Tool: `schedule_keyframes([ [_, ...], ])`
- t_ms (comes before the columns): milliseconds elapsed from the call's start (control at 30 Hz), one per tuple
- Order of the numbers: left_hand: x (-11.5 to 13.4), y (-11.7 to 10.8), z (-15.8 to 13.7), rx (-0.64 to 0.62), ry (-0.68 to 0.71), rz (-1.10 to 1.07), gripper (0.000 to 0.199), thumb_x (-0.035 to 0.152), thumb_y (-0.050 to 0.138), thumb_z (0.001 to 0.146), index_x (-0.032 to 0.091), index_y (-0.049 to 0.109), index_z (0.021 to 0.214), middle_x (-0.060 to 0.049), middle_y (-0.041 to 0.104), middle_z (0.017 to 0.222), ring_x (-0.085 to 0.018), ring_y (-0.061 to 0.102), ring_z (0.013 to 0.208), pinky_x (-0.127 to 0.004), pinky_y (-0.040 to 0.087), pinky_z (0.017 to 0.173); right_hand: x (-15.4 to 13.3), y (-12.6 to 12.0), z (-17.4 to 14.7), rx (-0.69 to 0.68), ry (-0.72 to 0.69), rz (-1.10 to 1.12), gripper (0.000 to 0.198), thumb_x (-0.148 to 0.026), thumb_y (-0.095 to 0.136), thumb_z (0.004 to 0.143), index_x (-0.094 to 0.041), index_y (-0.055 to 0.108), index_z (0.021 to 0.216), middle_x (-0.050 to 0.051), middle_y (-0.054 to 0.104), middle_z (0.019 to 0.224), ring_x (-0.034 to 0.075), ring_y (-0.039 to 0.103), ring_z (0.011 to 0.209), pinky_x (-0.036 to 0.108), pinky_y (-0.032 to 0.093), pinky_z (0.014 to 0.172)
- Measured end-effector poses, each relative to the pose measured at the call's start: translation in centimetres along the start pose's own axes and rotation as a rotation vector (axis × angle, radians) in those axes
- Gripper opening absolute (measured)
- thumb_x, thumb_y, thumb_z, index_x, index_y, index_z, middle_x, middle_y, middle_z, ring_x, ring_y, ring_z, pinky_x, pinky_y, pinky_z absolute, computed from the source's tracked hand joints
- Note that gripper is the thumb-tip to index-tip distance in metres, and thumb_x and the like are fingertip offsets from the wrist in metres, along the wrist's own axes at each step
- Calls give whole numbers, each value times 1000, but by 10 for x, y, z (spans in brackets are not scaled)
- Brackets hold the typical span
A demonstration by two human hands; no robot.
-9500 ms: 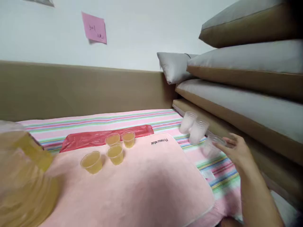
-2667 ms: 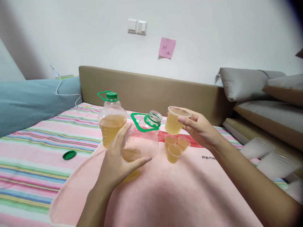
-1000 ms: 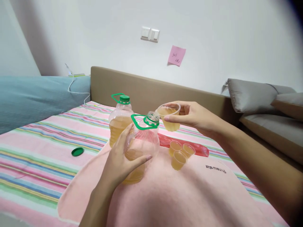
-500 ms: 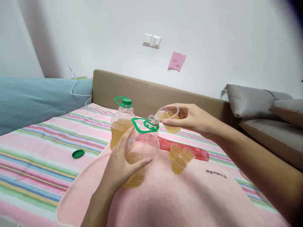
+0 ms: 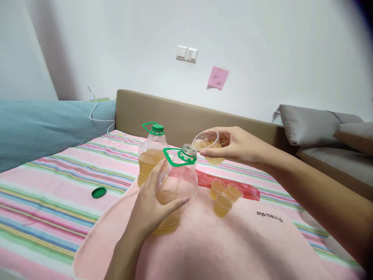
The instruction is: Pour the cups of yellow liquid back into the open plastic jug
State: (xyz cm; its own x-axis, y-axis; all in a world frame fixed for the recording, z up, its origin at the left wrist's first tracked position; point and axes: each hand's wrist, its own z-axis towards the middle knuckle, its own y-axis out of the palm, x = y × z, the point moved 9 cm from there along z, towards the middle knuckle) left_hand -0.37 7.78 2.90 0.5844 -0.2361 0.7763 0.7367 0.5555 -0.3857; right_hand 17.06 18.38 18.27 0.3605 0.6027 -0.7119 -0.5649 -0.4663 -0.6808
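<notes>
My left hand [image 5: 155, 204] is wrapped round the side of an uncapped clear plastic bottle [image 5: 183, 182], which holds amber liquid in its lower part and has a green carry ring at the neck. Between thumb and fingers, my right hand [image 5: 230, 146] grips a clear plastic cup [image 5: 214, 155] with amber liquid inside. The cup is tilted toward the bottle, its rim right beside the open mouth. Below it, three small cups [image 5: 223, 204] of the same liquid stand close together on a pink cloth [image 5: 247, 245].
Behind the held bottle stands a second bottle [image 5: 148, 161], capped in green. A loose green cap [image 5: 99, 192] lies on the striped sheet [image 5: 52, 198] at left. A red plastic wrapper [image 5: 244, 188] lies behind the small cups. Grey cushions [image 5: 311, 124] are stacked at right, before the headboard [image 5: 175, 114].
The view has shifted slightly, so everything sits a little lower in the picture. The cup in my right hand looks slightly more tilted toward the bottle mouth. Both hands keep their grips.
</notes>
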Motion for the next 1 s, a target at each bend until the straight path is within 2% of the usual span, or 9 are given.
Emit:
schedule_keyframes([
  [133, 1, 0, 1, -4, -16, -10, 106, 67, 84, 73, 37, 31, 160, -5, 44, 164, -34, 41, 152, -54, 42, 124, -3, 0, 0, 5, 10, -33, 46, -47, 86, 79, -27, 74, 119, 3, 77, 121, 27, 72, 111, 38, 58, 94],
  [333, 3, 0, 1, -4, -27, -41, 104, 65, 85, 73, 39, 32, 159, -5, 45, 163, -34, 41, 153, -55, 40, 125, -7, -1, 2, 14, 4, -81, 42, -46, 84, 80, -28, 75, 116, 4, 78, 119, 28, 73, 109, 39, 59, 92],
  [667, 4, 0, 1, -12, -34, -46, 105, 65, 84, 73, 34, 33, 159, -8, 43, 164, -36, 38, 154, -57, 39, 125, -11, -4, 3, 13, -10, -169, 47, -51, 85, 77, -28, 75, 117, 3, 78, 112, 28, 73, 101, 39, 58, 87],
  [1000, 4, 1, 2, -13, -33, -44, 102, 64, 85, 73, 33, 35, 156, -10, 45, 162, -37, 41, 152, -58, 38, 125, -18, -6, 7, 25, -21, -300, 43, -50, 83, 77, -28, 77, 114, 4, 78, 106, 28, 72, 94, 39, 57, 81],
])
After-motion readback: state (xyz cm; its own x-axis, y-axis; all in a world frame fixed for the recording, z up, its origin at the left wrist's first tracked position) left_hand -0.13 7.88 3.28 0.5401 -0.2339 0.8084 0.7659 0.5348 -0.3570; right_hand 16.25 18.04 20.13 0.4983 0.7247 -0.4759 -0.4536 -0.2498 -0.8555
